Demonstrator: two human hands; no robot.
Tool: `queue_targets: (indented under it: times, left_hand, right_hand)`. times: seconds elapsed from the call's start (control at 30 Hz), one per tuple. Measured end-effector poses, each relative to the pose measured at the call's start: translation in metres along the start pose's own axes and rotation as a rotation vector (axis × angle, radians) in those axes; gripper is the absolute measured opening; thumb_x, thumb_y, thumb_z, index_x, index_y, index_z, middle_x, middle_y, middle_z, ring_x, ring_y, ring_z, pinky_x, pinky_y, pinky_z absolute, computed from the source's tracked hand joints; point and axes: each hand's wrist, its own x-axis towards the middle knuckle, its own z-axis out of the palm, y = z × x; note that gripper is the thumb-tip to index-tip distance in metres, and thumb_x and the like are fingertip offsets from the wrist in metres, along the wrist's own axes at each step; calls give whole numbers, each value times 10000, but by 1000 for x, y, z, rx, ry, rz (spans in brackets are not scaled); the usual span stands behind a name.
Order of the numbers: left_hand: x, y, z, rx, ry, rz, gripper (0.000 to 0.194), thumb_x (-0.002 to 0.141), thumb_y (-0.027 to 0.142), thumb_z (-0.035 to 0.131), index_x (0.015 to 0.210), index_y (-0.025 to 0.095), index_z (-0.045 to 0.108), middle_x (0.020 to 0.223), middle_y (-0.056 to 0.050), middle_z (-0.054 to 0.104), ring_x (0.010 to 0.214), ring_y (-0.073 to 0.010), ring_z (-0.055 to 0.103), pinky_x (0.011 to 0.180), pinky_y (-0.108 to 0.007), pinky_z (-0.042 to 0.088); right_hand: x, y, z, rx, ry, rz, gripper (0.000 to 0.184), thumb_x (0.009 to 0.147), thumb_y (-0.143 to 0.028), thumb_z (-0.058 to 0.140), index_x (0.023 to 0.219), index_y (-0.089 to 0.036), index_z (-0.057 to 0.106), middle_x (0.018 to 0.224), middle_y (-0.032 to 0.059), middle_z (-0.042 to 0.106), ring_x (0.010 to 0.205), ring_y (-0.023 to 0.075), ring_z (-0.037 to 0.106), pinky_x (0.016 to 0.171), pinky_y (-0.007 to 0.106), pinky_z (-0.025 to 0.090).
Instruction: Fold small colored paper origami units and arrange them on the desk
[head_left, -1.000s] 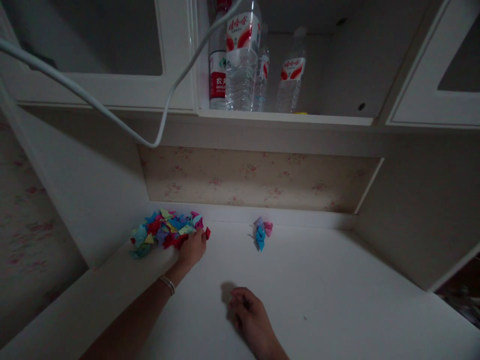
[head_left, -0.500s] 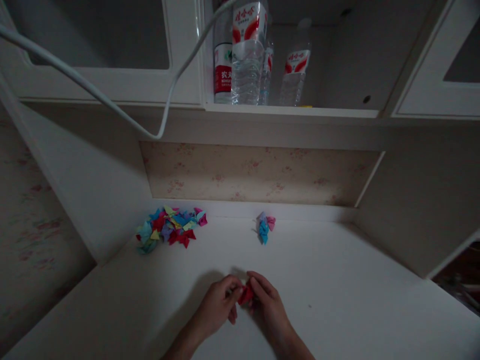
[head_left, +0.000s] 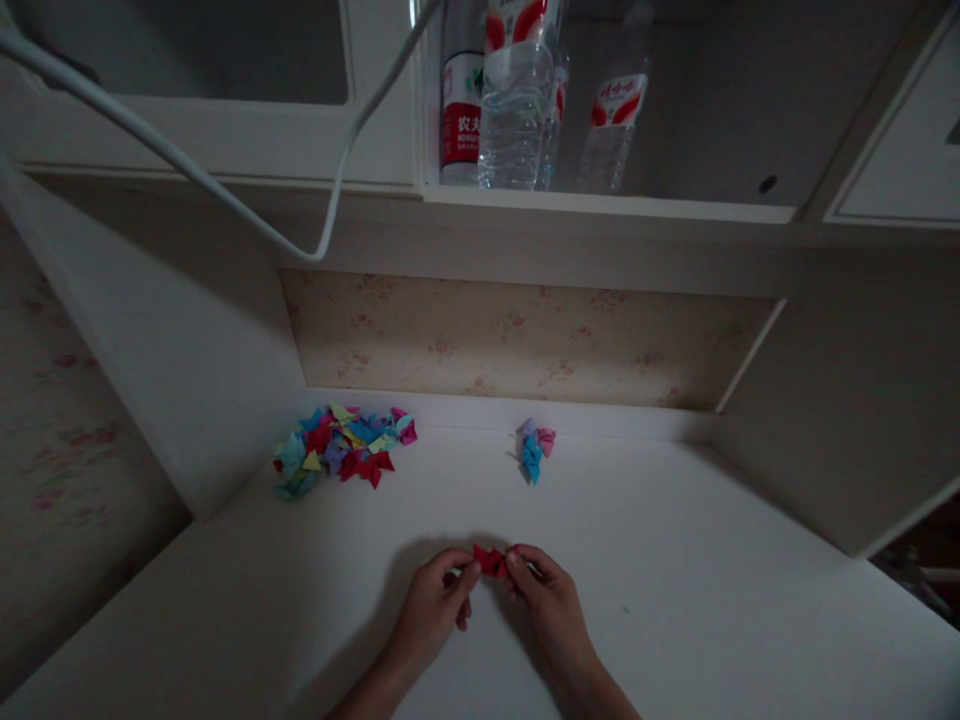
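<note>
A small red folded-paper piece [head_left: 490, 561] is stretched between my two hands, just above the white tabletop [head_left: 675, 560]. My left hand [head_left: 439, 600] pinches its left end between thumb and forefinger. At the other end, the thumb and fingers of my right hand [head_left: 545, 590] are closed on it. Beyond my left hand lies a heap of folded papers [head_left: 341, 450] in red, blue, green, yellow, purple and pink. Farther back, near the middle, a little cluster of blue, purple and pink folded papers [head_left: 532, 455] rests by the back ledge.
Overhead, a cabinet shelf [head_left: 615, 207] holds several plastic bottles [head_left: 517, 120]. A white cable [head_left: 225, 195] hangs in front of the left cabinet door. Side panels [head_left: 832, 390] and a floral-papered back wall [head_left: 480, 335] enclose the tabletop.
My left hand has come back from the heap with a red folded paper and met my right hand, which now grips it too. The view has shifted slightly downward.
</note>
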Motion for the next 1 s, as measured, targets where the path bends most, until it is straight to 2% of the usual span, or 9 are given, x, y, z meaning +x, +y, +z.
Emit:
queue_targets:
  times: [0.23, 0.4, 0.63, 1.0]
  left_hand:
    - [-1, -3, -1, 3, 53, -2, 488, 809, 543, 544, 980, 97, 645, 442, 57, 461, 384, -93, 428, 388, -192, 337]
    - [-1, 3, -1, -3, 113, -13, 491, 800, 546, 552, 961, 94, 655, 430, 62, 444, 383, -88, 407, 391, -189, 305]
    - [-3, 10, -1, -44, 125, -39, 521, 759, 579, 580, 943, 99, 666, 406, 73, 413, 371, -84, 368, 387, -190, 275]
    - [1, 0, -1, -40, 115, -29, 516, 787, 574, 553, 955, 95, 643, 415, 84, 383, 371, -76, 327, 384, -190, 235]
  right_hand:
    - [1, 0, 1, -10, 10, 15, 337, 695, -465, 747, 794, -145, 715, 606, 21, 628, 559, 124, 503, 523, 219, 384]
    - [3, 2, 0, -23, 23, 25, 339, 715, -463, 733, 820, -141, 716, 602, 14, 620, 554, 116, 488, 526, 215, 374]
    - [3, 3, 0, -13, 15, 25, 370, 705, -483, 734, 832, -135, 723, 602, 26, 627, 557, 131, 496, 535, 229, 382]
    - [3, 5, 1, -16, 19, 22, 371, 710, -492, 726, 821, -138, 720, 526, 5, 574, 501, 122, 448, 490, 233, 337]
